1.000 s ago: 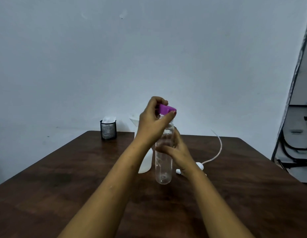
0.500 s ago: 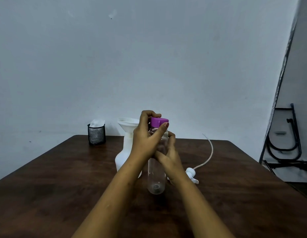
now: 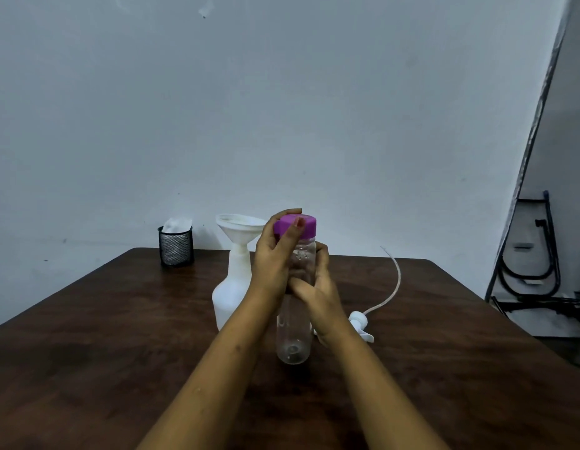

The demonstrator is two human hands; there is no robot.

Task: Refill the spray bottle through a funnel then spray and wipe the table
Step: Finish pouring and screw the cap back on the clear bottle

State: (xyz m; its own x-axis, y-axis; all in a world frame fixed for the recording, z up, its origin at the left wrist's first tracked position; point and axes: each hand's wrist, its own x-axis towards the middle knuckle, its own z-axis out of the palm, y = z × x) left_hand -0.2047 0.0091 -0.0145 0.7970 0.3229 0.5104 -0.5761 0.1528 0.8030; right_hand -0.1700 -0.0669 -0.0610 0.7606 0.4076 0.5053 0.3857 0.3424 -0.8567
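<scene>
A clear plastic bottle (image 3: 294, 342) stands upright on the dark wooden table (image 3: 119, 336). My right hand (image 3: 317, 289) wraps its middle. My left hand (image 3: 275, 254) grips its purple cap (image 3: 306, 227), which sits on the neck. Just behind and left stands the white spray bottle (image 3: 228, 297) with a white funnel (image 3: 238, 227) seated in its neck. The white spray head (image 3: 360, 324) lies on the table to the right, its thin dip tube (image 3: 394, 280) curving up and back.
A black mesh cup (image 3: 175, 250) holding white tissue stands at the table's far left. A pale wall rises behind the table. Black tubular frames (image 3: 535, 264) lean at the right, off the table.
The view has shifted, so the bottle and hands sit lower in frame. The bottle was lowered onto the table. Both hands keep their hold on cap and bottle body.
</scene>
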